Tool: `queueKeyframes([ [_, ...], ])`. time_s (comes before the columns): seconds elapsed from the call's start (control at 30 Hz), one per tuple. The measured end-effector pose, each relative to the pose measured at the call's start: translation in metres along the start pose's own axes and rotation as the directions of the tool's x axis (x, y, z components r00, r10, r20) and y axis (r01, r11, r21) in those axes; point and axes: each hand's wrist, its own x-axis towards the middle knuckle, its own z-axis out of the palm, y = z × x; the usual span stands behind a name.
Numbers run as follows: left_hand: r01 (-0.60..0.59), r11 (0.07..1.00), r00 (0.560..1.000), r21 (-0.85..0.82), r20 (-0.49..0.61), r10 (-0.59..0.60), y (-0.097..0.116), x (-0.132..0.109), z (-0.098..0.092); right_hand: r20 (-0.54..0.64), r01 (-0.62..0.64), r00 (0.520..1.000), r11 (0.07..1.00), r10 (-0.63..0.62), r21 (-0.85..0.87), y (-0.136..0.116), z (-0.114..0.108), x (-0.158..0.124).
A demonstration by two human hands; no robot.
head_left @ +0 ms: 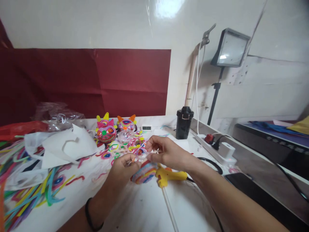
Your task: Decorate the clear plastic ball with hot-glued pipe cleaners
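Observation:
My left hand [122, 170] is closed in a pinch, with a black band on the wrist. Close beside it, the fingers of my right hand [167, 153] are also pinched. A small, clear or whitish piece shows between the two sets of fingertips, too blurred to name. Just below them lies a rounded piece striped in pink, blue and orange [145, 174], partly covered by my fingers. Touching or nearly touching its right side is a yellow hot glue gun [172, 175], with a clear glue stick [169, 207] running toward me from its back end.
Several colourful animal-face ornaments [106, 132] stand at the back, near a small digital clock [146, 128]. Pipe cleaners [31, 196] and cut white sheets [69, 146] spread over the left. A black cup [184, 124], power strip [217, 149] and lamp [233, 48] are at right.

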Motion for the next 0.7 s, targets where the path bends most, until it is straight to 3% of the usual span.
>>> queueKeyframes([
  [0.23, 0.022, 1.000, 1.000, -0.019, -0.001, -0.022, -0.012, 0.004, -0.010, -0.009, 0.047, 0.999, 0.965, -0.051, -0.258, 0.001, 0.005, -0.001],
  [0.7, 0.002, 0.996, 0.998, 0.091, -0.069, 0.004, -0.026, 0.002, -0.021, -0.018, -0.108, 0.994, 0.961, 0.107, -0.255, 0.003, 0.017, -0.002],
])
